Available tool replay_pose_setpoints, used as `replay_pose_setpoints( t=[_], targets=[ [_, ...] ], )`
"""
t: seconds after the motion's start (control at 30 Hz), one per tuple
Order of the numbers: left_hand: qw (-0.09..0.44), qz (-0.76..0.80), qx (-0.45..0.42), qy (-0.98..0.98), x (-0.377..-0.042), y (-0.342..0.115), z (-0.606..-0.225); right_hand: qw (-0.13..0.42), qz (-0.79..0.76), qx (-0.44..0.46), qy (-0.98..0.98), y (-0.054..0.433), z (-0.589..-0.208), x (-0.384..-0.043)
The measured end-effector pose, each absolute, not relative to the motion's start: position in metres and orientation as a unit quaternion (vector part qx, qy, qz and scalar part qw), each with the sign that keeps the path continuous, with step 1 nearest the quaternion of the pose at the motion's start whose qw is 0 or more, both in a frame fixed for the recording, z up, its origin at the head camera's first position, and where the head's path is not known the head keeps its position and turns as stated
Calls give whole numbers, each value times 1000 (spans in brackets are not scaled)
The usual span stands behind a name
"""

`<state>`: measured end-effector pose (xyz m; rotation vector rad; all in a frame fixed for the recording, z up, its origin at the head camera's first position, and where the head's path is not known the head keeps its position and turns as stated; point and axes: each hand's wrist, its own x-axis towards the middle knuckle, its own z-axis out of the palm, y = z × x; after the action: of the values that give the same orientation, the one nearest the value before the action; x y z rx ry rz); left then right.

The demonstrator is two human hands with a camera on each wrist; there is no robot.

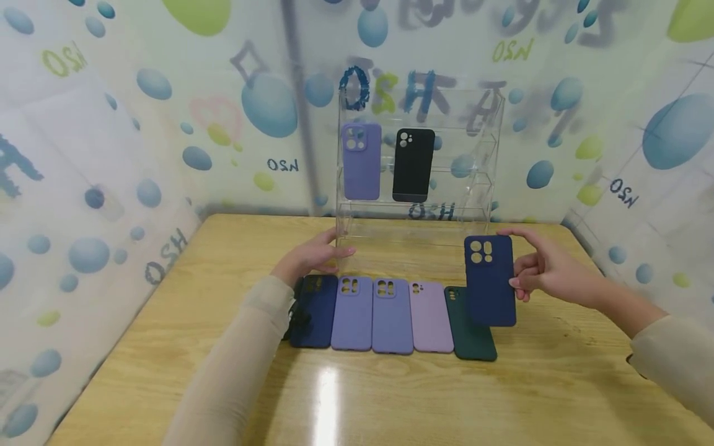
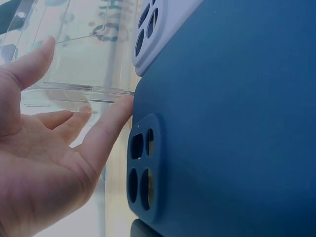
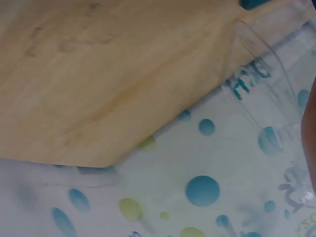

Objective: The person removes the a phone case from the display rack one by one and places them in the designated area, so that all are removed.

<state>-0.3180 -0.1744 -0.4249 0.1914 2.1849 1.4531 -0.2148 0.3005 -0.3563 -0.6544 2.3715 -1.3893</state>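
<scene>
A navy phone case (image 1: 491,291) is upright in my right hand (image 1: 543,269), pinched by its right edge with the camera holes at the top. It partly covers a dark green phone case (image 1: 474,342) on the table. My left hand (image 1: 319,251) reaches to the lower left corner of a clear acrylic rack (image 1: 415,234); its fingers look straight in the left wrist view, and contact is hard to tell. Higher on the rack stand a purple phone case (image 1: 362,176) and a black phone case (image 1: 413,173). In the right wrist view the held case is out of sight.
Side by side on the wooden table (image 1: 530,396) lie a dark blue case (image 1: 315,319), two periwinkle cases (image 1: 351,322) and a pale lilac case (image 1: 432,319). My left sleeve (image 1: 234,359) partly covers the row's left end. Patterned walls (image 1: 223,179) surround the table.
</scene>
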Motion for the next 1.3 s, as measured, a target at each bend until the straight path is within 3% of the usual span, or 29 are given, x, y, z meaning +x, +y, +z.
replay_pose_setpoints(
  t=[0.3,0.67,1.3],
  targets=[
    [255,535,65,803,-319,-175,-425,271,-488,-162,814,345,-387,-204],
    [258,538,59,800,-317,-176,-424,335,-492,-117,795,361,-416,-218],
    [261,542,62,796,-318,-176,-424,334,-460,-89,818,348,-426,-214]
  ],
)
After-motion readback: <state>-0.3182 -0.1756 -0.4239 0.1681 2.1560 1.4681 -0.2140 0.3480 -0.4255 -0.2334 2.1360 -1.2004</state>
